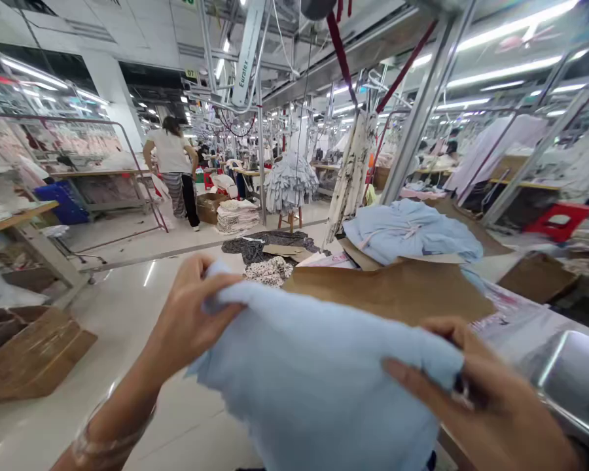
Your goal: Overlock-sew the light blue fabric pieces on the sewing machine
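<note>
A carton point(39, 356) sits on the pale floor point(127, 304) at left. Farther back, a person point(171, 154) in a white top stands with back turned — a box point(209, 208) and a folded stack point(236, 217) to the right. Nearer, spotted cloth point(269, 271) lies beside dark cloth point(238, 246). Overhead hangs a panel point(249, 59) marked "Euratex" — at far right stands a red stool point(558, 222).

The blue cloth point(324, 366), cut off by the view's bottom edge, hides some fingers of the blurred right hand point(500, 396), while brown paper point(383, 291) covers part of the tabletop point(540, 327).
</note>
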